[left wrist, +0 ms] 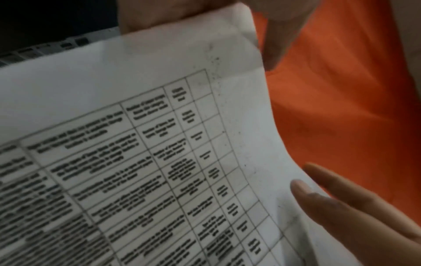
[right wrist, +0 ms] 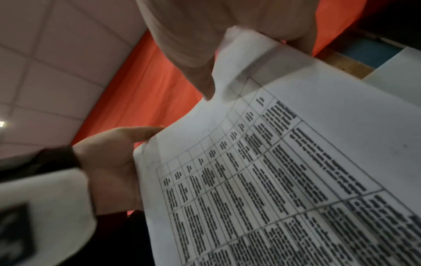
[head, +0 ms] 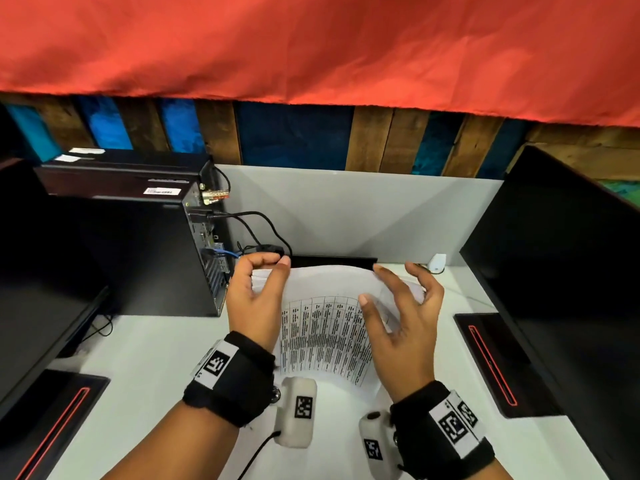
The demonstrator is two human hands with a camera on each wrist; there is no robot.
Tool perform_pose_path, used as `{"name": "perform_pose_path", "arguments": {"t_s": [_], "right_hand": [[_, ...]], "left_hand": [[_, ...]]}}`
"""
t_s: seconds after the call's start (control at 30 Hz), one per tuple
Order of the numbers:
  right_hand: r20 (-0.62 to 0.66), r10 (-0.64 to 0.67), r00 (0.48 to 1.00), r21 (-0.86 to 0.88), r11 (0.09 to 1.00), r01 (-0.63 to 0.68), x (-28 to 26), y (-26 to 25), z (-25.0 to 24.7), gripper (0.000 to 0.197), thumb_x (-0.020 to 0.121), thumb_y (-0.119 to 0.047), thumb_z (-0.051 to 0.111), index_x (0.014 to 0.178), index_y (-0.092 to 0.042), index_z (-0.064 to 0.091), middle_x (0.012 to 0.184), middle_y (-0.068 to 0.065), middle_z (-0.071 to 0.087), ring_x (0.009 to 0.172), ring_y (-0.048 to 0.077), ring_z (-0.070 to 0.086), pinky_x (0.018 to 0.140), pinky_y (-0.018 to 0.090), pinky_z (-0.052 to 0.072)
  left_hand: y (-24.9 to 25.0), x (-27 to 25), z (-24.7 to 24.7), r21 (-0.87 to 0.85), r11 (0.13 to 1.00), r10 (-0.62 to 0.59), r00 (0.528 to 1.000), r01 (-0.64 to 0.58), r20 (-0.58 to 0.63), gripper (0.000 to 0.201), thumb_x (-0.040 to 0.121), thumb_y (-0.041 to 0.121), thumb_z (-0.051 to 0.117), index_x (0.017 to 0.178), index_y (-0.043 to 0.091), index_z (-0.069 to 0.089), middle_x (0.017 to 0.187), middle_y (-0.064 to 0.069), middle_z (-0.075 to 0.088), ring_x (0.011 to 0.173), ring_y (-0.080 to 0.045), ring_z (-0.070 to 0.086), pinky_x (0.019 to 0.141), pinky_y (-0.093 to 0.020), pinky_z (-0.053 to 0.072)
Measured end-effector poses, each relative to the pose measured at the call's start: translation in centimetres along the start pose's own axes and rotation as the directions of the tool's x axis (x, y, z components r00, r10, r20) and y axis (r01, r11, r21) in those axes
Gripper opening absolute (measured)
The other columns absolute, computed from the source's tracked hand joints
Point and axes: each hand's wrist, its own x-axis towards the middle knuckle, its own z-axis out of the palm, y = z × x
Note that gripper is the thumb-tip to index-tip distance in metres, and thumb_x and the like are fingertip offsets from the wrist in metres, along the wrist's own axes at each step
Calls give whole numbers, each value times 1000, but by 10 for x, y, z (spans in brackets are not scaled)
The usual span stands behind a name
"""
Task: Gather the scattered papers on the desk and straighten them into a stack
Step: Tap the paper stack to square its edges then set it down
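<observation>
A sheaf of white papers (head: 325, 327) with a printed table on the front sheet stands on end above the white desk (head: 156, 358), bowed toward me. My left hand (head: 273, 266) holds its left edge, thumb and forefinger pinching the top left corner. My right hand (head: 370, 285) holds the right edge, thumb on the front sheet, forefinger at the top edge, the other fingers spread behind. The left wrist view shows the papers (left wrist: 136, 126) with right-hand fingers (left wrist: 341, 207) at their edge. The right wrist view shows the papers (right wrist: 296, 162), the thumb (right wrist: 200, 72) on them, and the left hand (right wrist: 109, 162).
A black computer tower (head: 149, 254) with cables (head: 256, 223) stands just left of the papers. Dark monitors flank the desk at left (head: 41, 289) and right (head: 561, 271), their bases (head: 491, 365) on the desktop. A white partition (head: 346, 209) closes the back; a small white device (head: 437, 263) sits there.
</observation>
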Motion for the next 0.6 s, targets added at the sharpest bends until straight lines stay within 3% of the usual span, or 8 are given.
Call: {"name": "perform_pose_path", "arguments": {"t_s": [0.07, 0.13, 0.23, 0.3, 0.37, 0.47, 0.53, 0.6], "right_hand": [[-17, 53, 998, 9, 999, -53, -3, 1, 2, 36, 84, -26, 69, 118, -36, 60, 133, -9, 31, 121, -11, 40, 92, 7, 42], [-14, 113, 993, 28, 993, -113, -5, 1, 2, 44, 82, -30, 69, 120, -44, 51, 133, -8, 35, 122, -10, 40, 97, 11, 41], [-6, 234, 972, 214, 950, -228, -7, 7, -1, 76, 74, -28, 76, 134, -47, 34, 142, -9, 41, 133, 7, 42, 109, 33, 39], [57, 381, 923, 408, 835, -370, -6, 12, -3, 89, 68, -20, 81, 140, -40, 31, 140, -2, 49, 128, 15, 51, 107, 39, 42], [152, 488, 859, 467, 731, -498, -4, 17, -3, 70, 68, -13, 80, 131, -24, 50, 121, 4, 67, 112, 19, 65, 99, 41, 51], [184, 529, 829, 433, 713, -551, 1, 18, -3, 35, 70, 1, 77, 104, -4, 69, 96, 11, 76, 93, 26, 73, 87, 42, 57], [159, 502, 850, 454, 727, -515, 6, 13, -6, 31, 69, 6, 76, 99, 2, 70, 93, 13, 76, 91, 30, 72, 78, 31, 60], [144, 447, 883, 478, 750, -458, 13, 5, -11, 34, 67, 7, 77, 99, -2, 69, 91, 5, 77, 90, 26, 73, 71, 23, 58]], "left_hand": [[-1, 1, 0, -10, 999, -37, 999, 36, -18, 6, 86, 21, 60, 90, 19, 63, 92, -4, 72, 87, -12, 65, 80, -27, 47], [-3, 0, -2, -39, 997, -66, 998, 66, 0, 13, 89, 26, 53, 97, 19, 61, 94, -4, 73, 91, -11, 66, 83, -32, 49], [-12, -7, -11, -77, 993, -85, 992, 92, 90, 41, 82, 54, 55, 112, 26, 57, 114, -5, 68, 110, -24, 62, 98, -44, 47], [-23, -12, -19, -96, 983, -141, 977, 158, 157, 63, 65, 62, 69, 117, 31, 55, 119, -7, 66, 111, -25, 63, 94, -41, 51], [-29, -17, -22, -87, 972, -198, 958, 219, 206, 61, 60, 44, 82, 114, 24, 59, 108, -5, 73, 101, -19, 69, 80, -27, 57], [-24, -16, -20, -2, 978, -204, 954, 210, 219, 33, 63, -1, 80, 91, 16, 69, 83, 4, 78, 82, -11, 74, 69, -20, 59], [-17, -10, -20, -19, 985, -164, 956, 174, 244, 35, 61, -8, 78, 88, 13, 69, 79, 8, 77, 75, -6, 73, 64, -17, 57], [-8, -5, -22, -60, 990, -111, 963, 129, 247, 36, 58, -3, 80, 89, 11, 67, 77, 8, 77, 73, -4, 72, 62, -15, 55]]}}
